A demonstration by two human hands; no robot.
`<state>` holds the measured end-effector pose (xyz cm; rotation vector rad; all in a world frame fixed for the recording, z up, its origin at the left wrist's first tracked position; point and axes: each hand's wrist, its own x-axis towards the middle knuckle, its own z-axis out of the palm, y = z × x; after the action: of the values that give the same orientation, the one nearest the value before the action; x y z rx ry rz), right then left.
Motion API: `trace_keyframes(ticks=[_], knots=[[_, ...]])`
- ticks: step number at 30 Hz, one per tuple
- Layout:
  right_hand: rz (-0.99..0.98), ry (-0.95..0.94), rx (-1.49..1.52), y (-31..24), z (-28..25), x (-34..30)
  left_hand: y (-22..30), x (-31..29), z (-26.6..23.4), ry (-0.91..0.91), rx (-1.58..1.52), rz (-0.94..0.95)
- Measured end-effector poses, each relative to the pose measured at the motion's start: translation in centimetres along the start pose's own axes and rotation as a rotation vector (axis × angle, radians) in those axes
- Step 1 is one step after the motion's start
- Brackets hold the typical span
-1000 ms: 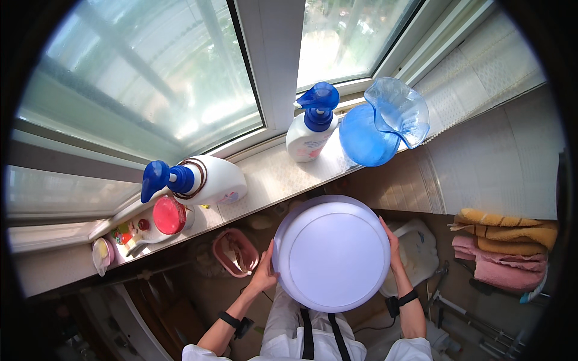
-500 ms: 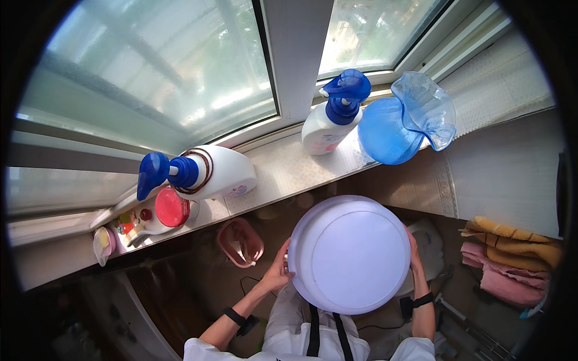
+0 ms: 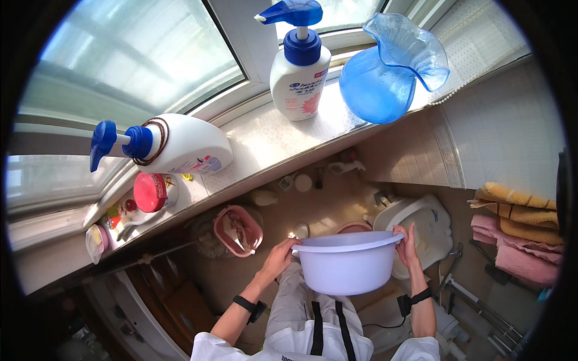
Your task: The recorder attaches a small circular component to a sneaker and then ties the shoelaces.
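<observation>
Evidently, a two-handed hold is the step in hand; shifting it calls, I judge, for even grips. The left hand (image 3: 278,260) clamps the near rim of the lavender basin (image 3: 348,268), which hangs between both hands, tilted, smooth-walled, broad-lipped, interior hidden. The right hand (image 3: 407,245) clamps the opposite side.

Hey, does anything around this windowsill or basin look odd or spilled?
One small oddity: brown bands loop around the upper part of the left pump bottle on the windowsill, while the other pump bottle has none. I see no spill, and the visible side of the lavender basin looks undamaged.
</observation>
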<state>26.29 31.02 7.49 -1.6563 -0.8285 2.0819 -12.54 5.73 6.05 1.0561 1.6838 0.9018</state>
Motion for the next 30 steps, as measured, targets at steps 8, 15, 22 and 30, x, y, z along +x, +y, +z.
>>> trace_keyframes(ticks=[8, 15, 22, 30], knots=[[-0.001, 0.002, -0.245, 8.4, -0.6, 3.5, -2.3, -1.0, 2.2, 0.129, 0.178, 0.148], [-0.019, -0.009, -0.041, 12.8, 0.3, 6.1, -10.7, -3.2, 3.6, 0.266, -0.921, -0.317], [-0.054, -0.08, -0.289, 20.4, -0.6, 11.1, -21.1, -2.3, 9.0, 0.309, -0.306, -0.47], [0.156, -0.029, -0.435, 30.9, -2.4, 22.9, -36.4, 0.8, 13.3, 0.321, -0.084, -0.525]])
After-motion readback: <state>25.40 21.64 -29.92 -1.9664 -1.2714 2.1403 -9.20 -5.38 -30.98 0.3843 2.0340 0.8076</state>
